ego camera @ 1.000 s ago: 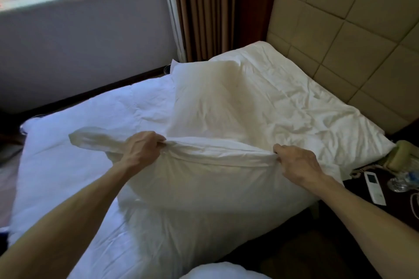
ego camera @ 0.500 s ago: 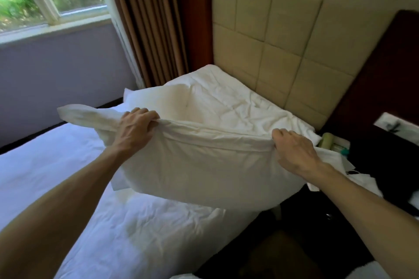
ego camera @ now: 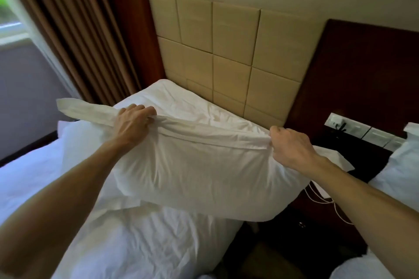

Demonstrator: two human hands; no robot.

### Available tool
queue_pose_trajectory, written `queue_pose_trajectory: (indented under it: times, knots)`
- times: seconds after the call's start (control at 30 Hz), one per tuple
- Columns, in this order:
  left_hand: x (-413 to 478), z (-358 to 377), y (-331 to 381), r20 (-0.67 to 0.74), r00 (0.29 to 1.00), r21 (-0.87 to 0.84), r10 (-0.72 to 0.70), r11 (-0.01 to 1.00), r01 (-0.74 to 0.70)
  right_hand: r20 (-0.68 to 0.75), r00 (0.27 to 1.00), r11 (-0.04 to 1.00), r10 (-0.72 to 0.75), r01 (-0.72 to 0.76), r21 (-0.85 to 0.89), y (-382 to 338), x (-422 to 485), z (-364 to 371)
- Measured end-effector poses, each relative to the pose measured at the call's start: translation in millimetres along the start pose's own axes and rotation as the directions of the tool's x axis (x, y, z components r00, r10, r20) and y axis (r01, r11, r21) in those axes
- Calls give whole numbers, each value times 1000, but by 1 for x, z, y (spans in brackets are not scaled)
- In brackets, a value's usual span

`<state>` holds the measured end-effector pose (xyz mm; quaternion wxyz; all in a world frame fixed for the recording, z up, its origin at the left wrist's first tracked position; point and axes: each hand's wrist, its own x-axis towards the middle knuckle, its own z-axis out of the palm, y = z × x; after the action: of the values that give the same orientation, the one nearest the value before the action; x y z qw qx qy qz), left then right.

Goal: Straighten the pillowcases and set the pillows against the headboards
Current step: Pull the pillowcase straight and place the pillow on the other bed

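One pillow (ego camera: pixel 195 179) is in the air over the bed (ego camera: pixel 140 244), near the headboard (ego camera: pixel 226 52). Its long axis goes from left to right, and the seam edge points up and far. The left hand (ego camera: pixel 132 123) and the right hand (ego camera: pixel 291 146) each pinch this upper edge firmly. The pillowcase contains the pillow. A second pillow (ego camera: pixel 405 165) lies at the far right.

We log: pillow (ego camera: pixel 199 176) held above the bed (ego camera: pixel 127 249), left hand (ego camera: pixel 133 123) on its upper left edge, right hand (ego camera: pixel 292 146) on its upper right. Headboard (ego camera: pixel 226 59) behind the bed; curtain (ego camera: pixel 74 29) to its left; switch panel (ego camera: pixel 362 130) to its right, above the nightstand (ego camera: pixel 322 233). Second pillow (ego camera: pixel 401 170) far right.
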<state>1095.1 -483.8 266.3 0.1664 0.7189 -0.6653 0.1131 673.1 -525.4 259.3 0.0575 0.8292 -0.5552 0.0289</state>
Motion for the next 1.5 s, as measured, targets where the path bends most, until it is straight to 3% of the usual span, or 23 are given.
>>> queue_pose_trajectory:
  times: [0.23, 0.83, 1.33, 1.5]
  knots:
    - [128, 92, -14, 84, 994, -50, 67, 997, -63, 110, 991, 997, 70, -66, -39, 33, 111, 26]
    - [434, 265, 24, 118, 940, -172, 318, 939, -296, 116, 933, 940, 339, -339, -24, 117, 316, 77]
    - [571, 406, 114, 193, 881, -198, 432, 897, -396, 276, 846, 883, 456, -470, -20, 233, 423, 170]
    - [579, 437, 129, 319, 860, -129, 397, 918, -376, 387, 823, 884, 416, -466, 43, 265, 430, 202]
